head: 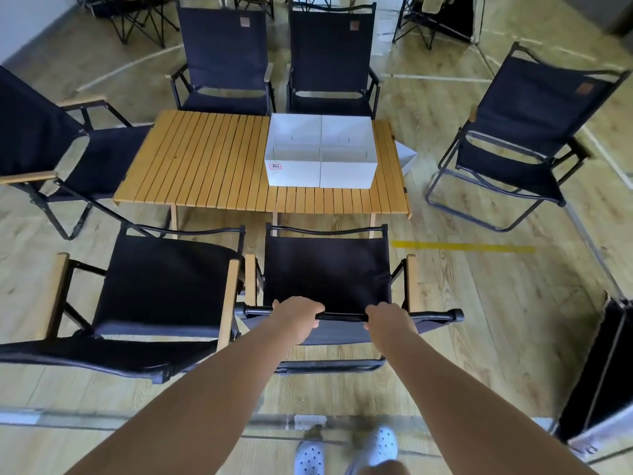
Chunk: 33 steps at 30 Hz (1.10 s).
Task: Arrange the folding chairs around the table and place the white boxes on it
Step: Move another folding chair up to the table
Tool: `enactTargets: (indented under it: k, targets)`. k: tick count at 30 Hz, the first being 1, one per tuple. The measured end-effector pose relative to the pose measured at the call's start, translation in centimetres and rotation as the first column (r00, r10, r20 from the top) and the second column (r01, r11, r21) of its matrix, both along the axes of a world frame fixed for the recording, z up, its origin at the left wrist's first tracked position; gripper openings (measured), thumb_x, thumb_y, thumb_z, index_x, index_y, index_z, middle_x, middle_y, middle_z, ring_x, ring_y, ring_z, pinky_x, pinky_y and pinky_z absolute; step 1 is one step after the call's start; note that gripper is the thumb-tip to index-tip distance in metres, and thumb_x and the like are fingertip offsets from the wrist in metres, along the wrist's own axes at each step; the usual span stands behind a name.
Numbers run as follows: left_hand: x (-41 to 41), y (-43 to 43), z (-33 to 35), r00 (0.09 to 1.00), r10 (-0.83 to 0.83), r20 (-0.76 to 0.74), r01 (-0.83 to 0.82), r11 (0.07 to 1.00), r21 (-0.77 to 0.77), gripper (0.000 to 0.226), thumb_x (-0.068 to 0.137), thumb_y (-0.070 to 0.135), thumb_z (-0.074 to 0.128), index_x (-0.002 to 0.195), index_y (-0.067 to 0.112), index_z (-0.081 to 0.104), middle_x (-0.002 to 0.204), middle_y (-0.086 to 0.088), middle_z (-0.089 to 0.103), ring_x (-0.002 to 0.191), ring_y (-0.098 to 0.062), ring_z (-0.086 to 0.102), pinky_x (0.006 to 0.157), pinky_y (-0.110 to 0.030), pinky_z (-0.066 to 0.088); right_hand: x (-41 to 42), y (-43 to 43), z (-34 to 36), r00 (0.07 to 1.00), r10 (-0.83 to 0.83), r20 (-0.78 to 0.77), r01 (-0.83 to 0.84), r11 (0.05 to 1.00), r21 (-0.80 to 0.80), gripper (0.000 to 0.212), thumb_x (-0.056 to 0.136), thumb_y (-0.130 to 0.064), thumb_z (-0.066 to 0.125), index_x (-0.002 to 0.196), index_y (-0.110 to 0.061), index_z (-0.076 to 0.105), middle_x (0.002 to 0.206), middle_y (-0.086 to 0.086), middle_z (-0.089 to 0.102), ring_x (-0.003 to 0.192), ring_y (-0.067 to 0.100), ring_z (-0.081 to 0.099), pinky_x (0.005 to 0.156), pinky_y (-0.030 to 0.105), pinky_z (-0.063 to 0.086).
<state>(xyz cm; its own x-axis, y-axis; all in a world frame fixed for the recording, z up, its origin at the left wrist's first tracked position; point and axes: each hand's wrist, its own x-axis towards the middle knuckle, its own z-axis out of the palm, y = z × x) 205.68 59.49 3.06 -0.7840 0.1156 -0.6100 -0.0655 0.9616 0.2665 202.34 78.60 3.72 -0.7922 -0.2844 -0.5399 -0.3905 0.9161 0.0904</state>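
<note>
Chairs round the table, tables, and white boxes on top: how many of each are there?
Black folding chairs round the table: 6, with the near right chair gripped by the left hand and right hand
Wooden table: 1
White boxes on the table: 4 by their seams, packed in one block
Total: 11

Reaching forward with both bare arms, gripping the chair's top bar (342,317) with left hand (297,316) left of its middle, right hand (387,319) right of it, knuckles up.
</note>
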Motion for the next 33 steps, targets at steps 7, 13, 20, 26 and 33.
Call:
enactTargets:
  k: [7,13,20,26,33]
  targets:
    - [0.3,-0.3,-0.5,1.0,0.017,-0.019,-0.017,1.0,0.005,0.031,0.102,0.016,0.048,0.132,0.019,0.051,0.108,-0.009,0.062,0.102,-0.028,0.058,0.108,-0.061,0.032,0.0,-0.3,0.2,1.0,-0.004,0.017,0.004,1.0,0.019,0.022,0.098,-0.015,0.051,0.119,-0.013,0.053,0.114,0.008,0.058,0.11,0.028,0.055,0.092,0.037,0.043]
    - [0.4,-0.3,-1.1,1.0,0.007,-0.016,-0.007,1.0,-0.008,0.027,0.101,0.016,0.049,0.127,0.018,0.054,0.106,-0.007,0.064,0.086,-0.021,0.051,0.108,-0.061,0.033,0.5,-0.3,0.4,1.0,-0.02,0.019,0.02,1.0,0.004,0.022,0.099,-0.017,0.049,0.12,-0.013,0.054,0.116,0.009,0.059,0.111,0.029,0.054,0.091,0.038,0.043]
    - [1.1,0.0,0.2,1.0,0.015,0.013,-0.015,1.0,-0.009,0.025,0.101,0.021,0.049,0.123,0.012,0.056,0.098,-0.007,0.057,0.088,-0.025,0.055,0.106,-0.057,0.037,1.4,0.0,0.9,0.998,-0.055,0.028,0.055,0.998,-0.026,0.024,0.098,-0.015,0.051,0.122,-0.012,0.052,0.117,0.01,0.058,0.112,0.029,0.052,0.089,0.036,0.043]
    - [2.7,-0.2,1.0,0.996,0.049,-0.072,-0.048,0.999,0.014,0.04,0.1,0.033,0.049,0.136,0.016,0.049,0.117,-0.006,0.06,0.098,-0.024,0.061,0.1,-0.046,0.045,2.3,1.2,2.1,0.981,-0.175,0.083,0.184,0.975,-0.122,0.03,0.094,-0.007,0.05,0.123,-0.015,0.047,0.113,0.007,0.05,0.11,0.028,0.049,0.075,0.038,0.045]
    - [2.3,2.4,3.3,0.994,0.052,-0.097,-0.047,0.998,0.052,0.05,0.099,0.039,0.049,0.145,0.021,0.041,0.139,-0.003,0.051,0.119,-0.024,0.055,0.097,-0.039,0.048,3.1,4.7,4.8,0.962,-0.261,0.083,0.272,0.945,-0.183,0.022,0.094,-0.014,0.046,0.116,-0.016,0.047,0.113,0.008,0.053,0.104,0.03,0.053,0.077,0.041,0.051]
